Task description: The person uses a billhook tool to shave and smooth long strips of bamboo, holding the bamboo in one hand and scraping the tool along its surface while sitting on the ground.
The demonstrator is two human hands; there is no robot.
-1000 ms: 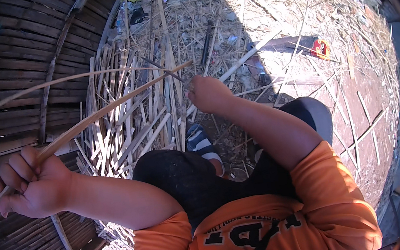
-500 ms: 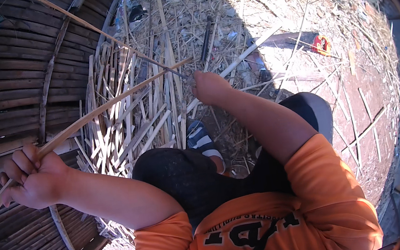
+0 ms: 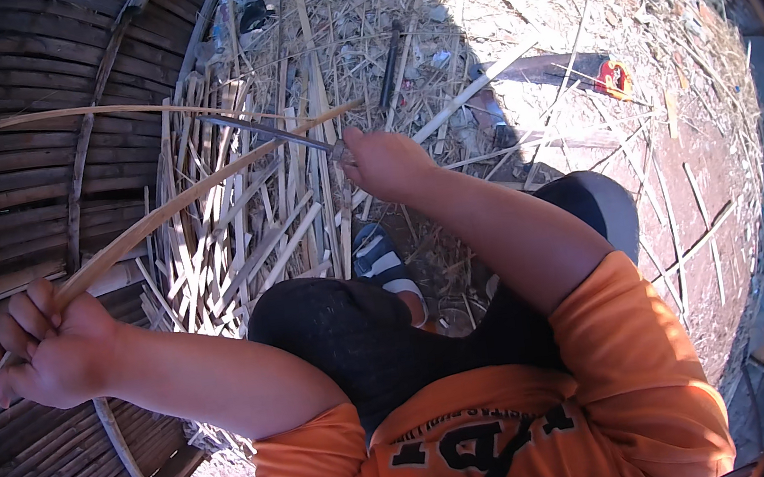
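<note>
Holding one strip [image 3: 164,212], one knife [image 3: 266,133].

Pale strip [image 3: 186,199] in left grip [image 3: 62,349], slim knife [image 3: 249,129] across it in right grip [image 3: 387,164]

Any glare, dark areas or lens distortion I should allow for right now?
Head view: the sunlit straw litter at upper right is nearly washed out; head view: the slatted wall at left is dim and looks bowed near the black rim; head view: left hand and right hand lie outside the brightest patch, both readable.
</note>
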